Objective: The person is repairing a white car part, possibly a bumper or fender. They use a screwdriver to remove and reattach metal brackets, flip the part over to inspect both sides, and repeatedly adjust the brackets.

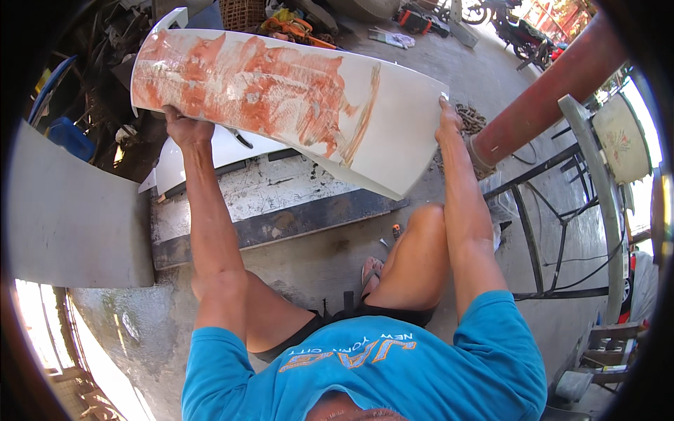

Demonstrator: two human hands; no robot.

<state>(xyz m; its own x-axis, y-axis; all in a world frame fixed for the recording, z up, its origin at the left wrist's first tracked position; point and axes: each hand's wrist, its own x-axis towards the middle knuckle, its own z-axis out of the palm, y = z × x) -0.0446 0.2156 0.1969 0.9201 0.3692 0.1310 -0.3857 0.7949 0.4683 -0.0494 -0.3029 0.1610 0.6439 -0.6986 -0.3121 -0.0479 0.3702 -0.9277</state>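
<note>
White, orange-smeared curved panel (281,98) held up: near edge gripped by half-closed left hand (188,130), right end by half-closed right hand (449,121). Positioning seemingly underway; level support needed next.

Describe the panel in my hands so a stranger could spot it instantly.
Find the thick red post at the upper right. Left of it, your left hand and right hand hold a long white panel. Reddish smears cover much of its face, unlike the plain white piece below it.
</note>
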